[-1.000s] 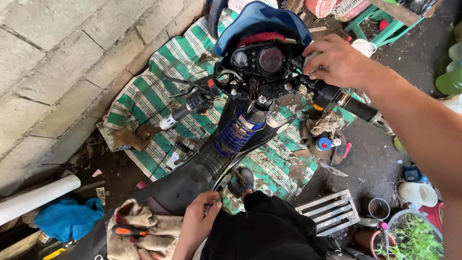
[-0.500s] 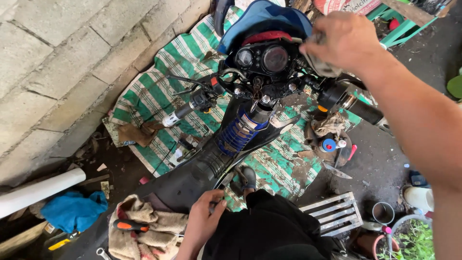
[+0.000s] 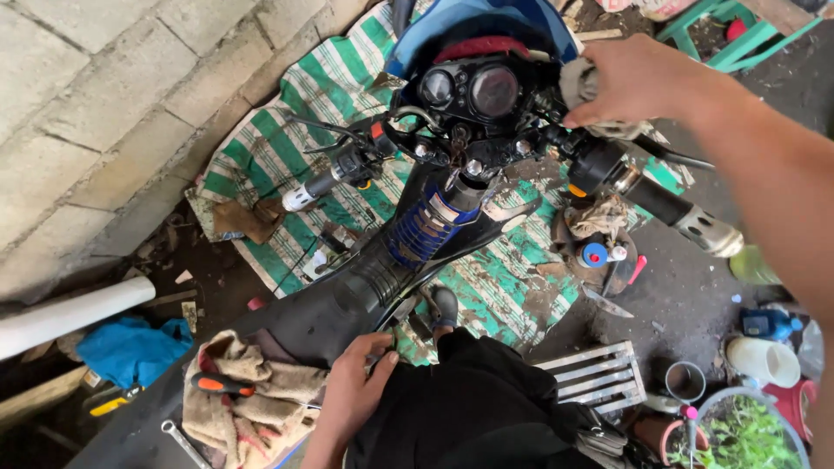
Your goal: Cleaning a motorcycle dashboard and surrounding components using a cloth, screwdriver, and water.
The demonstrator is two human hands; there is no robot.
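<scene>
a white pipe (image 3: 69, 314) and a blue cloth (image 3: 130, 349) lie by the block wall (image 3: 104, 113). a beige rag (image 3: 252, 404) on the seat carries an orange-handled screwdriver (image 3: 221, 384), with a wrench (image 3: 184, 441) beside it, so tools sit close. the left hand (image 3: 354, 393) rests half-curled on the seat edge, gripping nothing, seemingly to steady. the stripped motorcycle (image 3: 434, 217) stands over a green striped tarp (image 3: 287, 148). the right hand (image 3: 638, 80) closes its grip on a pale rag (image 3: 580, 82) just above the right handlebar (image 3: 660, 204), beside the gauges (image 3: 473, 87).
</scene>
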